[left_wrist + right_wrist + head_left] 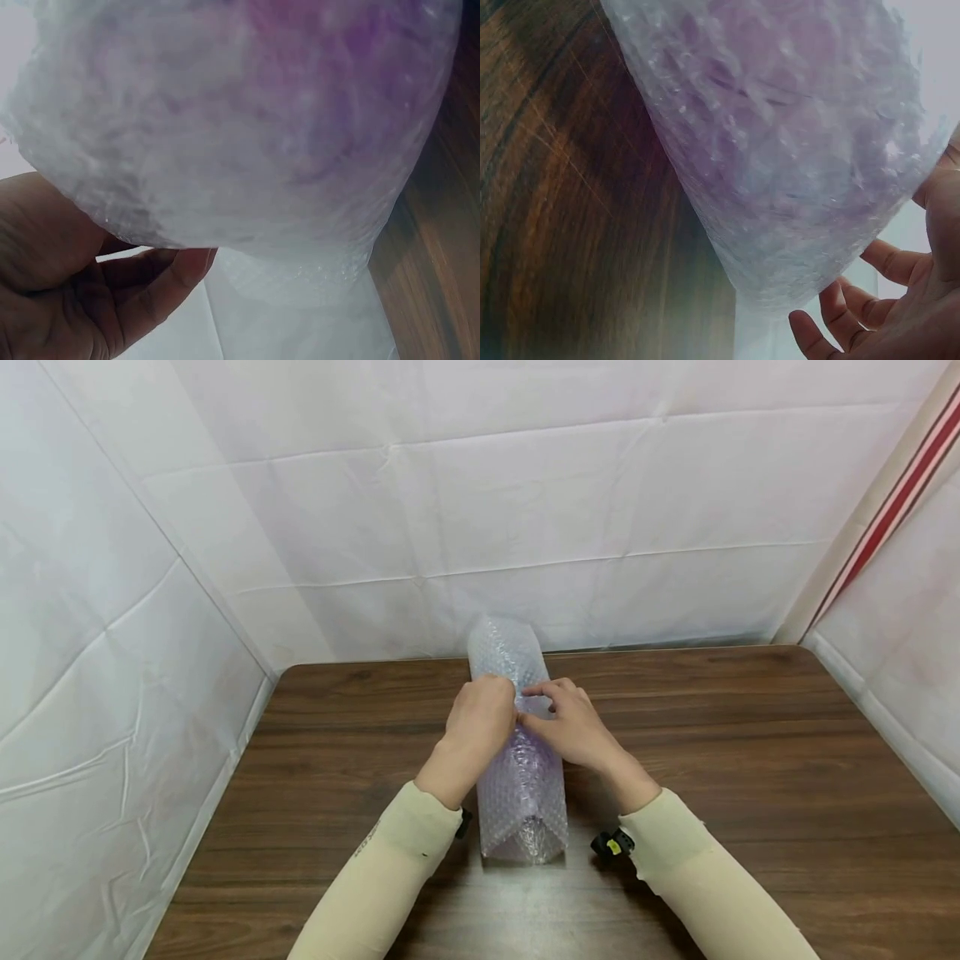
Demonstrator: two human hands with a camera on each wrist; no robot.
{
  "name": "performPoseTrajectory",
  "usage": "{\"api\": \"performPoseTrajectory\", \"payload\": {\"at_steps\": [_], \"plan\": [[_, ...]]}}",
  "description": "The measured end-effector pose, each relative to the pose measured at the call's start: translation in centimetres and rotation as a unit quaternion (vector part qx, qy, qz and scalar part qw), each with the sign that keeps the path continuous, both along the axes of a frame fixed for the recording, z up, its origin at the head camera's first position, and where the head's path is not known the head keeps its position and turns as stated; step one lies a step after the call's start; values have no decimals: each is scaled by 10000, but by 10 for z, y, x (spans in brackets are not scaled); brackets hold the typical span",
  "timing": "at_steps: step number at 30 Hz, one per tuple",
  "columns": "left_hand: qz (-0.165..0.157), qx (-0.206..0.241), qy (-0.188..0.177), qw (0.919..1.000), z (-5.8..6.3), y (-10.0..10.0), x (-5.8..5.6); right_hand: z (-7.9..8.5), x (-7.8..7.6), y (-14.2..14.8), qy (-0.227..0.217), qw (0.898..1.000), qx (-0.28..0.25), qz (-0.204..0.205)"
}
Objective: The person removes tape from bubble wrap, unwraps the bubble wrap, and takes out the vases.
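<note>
A long bundle of clear bubble wrap (522, 793) lies on the table, pointing away from me, its near end loose and hollow. Something purple (780, 67) shows blurred through the layers; what it is cannot be made out. My left hand (482, 714) pinches the wrap along the top ridge with curled fingers, the fingertips partly hidden. Facing it from the right, my right hand (573, 727) rests on the wrap with thumb and forefinger spread apart. In the right wrist view, its other fingers (881, 307) are loosely bent beside the wrap.
The dark wood-grain table (712, 735) carries the bundle, whose far end reaches the back edge. White cloth sheeting (525, 502) hangs behind the table and along both sides. A red-striped strip (892, 510) runs down the right corner.
</note>
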State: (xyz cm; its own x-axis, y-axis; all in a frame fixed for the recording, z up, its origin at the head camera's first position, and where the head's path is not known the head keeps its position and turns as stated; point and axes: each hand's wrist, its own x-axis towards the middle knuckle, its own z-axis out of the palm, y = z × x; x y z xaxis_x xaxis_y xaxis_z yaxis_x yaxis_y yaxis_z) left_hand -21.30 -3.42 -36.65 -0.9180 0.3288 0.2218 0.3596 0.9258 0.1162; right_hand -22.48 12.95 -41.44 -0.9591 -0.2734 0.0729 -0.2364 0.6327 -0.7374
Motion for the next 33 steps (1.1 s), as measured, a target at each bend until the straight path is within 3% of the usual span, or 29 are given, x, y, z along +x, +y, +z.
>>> {"api": "performPoseTrajectory", "payload": {"at_steps": [14,33], "plan": [[-417,-427,565,9966,-1,-2,0,-1,3,-3,-97,9995,-114,-292],[-572,236,503,9968,-13,-16,-4,-11,5,-8,-220,9980,-475,-357]]}}
